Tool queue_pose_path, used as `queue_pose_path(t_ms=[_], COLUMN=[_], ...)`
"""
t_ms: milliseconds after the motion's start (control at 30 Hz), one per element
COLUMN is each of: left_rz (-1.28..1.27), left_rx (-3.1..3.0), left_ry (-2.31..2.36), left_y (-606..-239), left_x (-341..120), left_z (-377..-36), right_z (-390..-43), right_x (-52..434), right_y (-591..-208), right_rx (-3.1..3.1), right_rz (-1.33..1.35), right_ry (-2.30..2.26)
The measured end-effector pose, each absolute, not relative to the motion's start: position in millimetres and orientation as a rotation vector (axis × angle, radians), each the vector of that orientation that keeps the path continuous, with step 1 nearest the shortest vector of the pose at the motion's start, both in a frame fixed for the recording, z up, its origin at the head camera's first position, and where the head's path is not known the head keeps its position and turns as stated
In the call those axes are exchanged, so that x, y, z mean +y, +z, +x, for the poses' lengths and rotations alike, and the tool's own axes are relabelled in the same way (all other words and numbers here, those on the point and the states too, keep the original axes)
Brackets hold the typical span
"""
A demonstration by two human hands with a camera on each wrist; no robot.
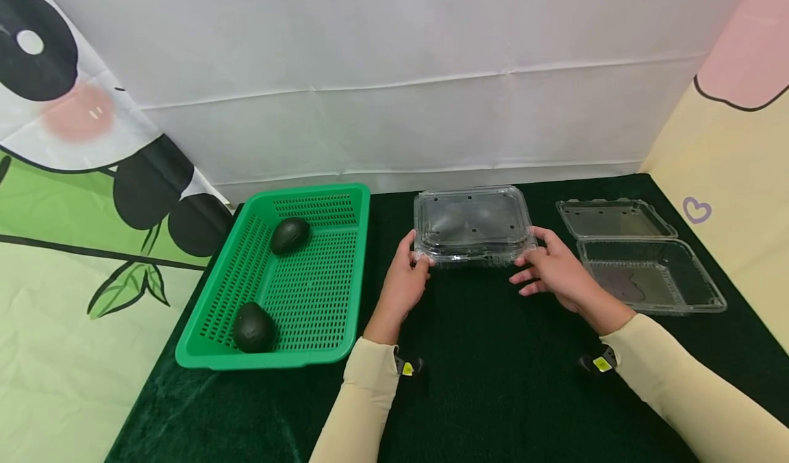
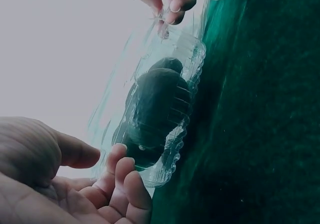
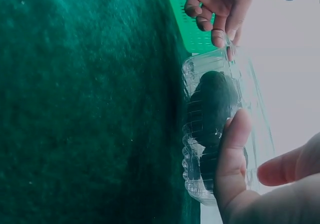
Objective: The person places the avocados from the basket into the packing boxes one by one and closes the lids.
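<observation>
Both hands at the front corners of a closed clear clamshell box with dark avocados inside.

The closed clamshell box (image 1: 472,224) sits on the dark green worktop (image 1: 493,381), between the green basket (image 1: 290,278) and an open clamshell box (image 1: 641,257) lying apart to the right. The left hand (image 1: 405,281) pinches the box's front left corner with curled fingertips (image 2: 120,176); the right hand (image 1: 555,270) holds the front right corner, its thumb (image 3: 232,159) pressed against the side wall. The wrist views show avocados (image 2: 157,104) inside the box. Two more avocados lie loose in the basket, one at the back (image 1: 290,235) and one at the front (image 1: 253,327). The step in hand looks like pressing the lid's rim shut; the next move would call for firm, even pressure on the corners until the rim seats, without crushing the thin plastic.
</observation>
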State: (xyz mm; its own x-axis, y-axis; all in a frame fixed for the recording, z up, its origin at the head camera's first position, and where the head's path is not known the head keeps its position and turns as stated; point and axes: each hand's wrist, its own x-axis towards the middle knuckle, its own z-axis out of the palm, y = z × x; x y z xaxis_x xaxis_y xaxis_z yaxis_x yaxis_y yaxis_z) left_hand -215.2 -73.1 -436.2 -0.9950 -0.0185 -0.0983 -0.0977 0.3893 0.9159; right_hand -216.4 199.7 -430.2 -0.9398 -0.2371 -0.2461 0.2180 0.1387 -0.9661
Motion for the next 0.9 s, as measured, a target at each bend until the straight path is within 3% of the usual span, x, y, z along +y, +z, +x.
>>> queue_pose_path(t_ms=[900], left_rz=[-0.115], left_rx=[2.489], left_ry=[1.673], left_y=[-451], left_x=[-80], left_z=[-224], right_z=[-225], right_x=[207], right_y=[-439], right_rx=[2.029], right_rz=[0.031], right_ry=[-1.801])
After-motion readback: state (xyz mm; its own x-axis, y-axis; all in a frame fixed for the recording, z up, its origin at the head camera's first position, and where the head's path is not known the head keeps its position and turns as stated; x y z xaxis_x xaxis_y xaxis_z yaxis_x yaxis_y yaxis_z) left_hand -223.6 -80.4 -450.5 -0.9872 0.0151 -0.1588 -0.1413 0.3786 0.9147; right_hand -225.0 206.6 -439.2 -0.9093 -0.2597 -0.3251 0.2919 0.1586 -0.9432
